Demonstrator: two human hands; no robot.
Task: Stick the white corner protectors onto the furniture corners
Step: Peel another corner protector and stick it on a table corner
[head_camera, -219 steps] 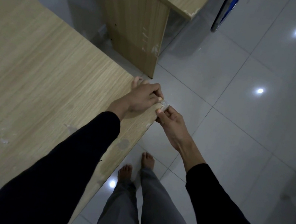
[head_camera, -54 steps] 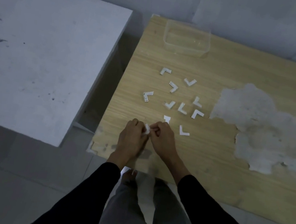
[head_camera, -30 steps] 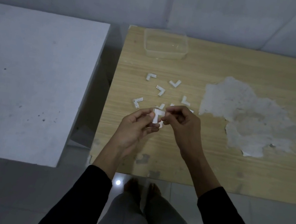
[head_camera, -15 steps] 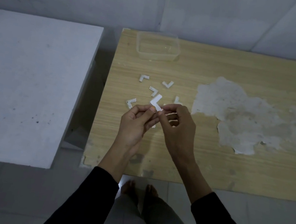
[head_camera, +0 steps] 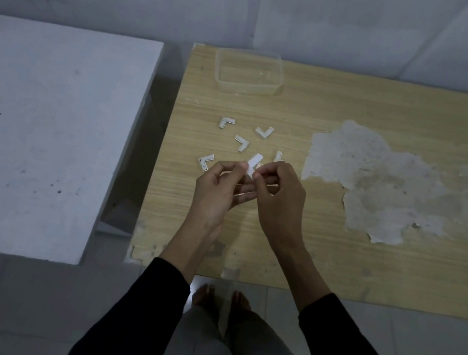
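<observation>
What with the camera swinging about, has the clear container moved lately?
No. The clear container sits by the wooden table's far left corner, as it did earlier.

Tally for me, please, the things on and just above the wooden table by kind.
Loose white corner protectors: 5 visible, one partly behind the right hand
Held white corner protector, pinched between left hand and right hand: 1
Clear container: 1
Total: 7

scattered protectors (head_camera: 241, 143) ahead — tub (head_camera: 244, 88) beyond
</observation>
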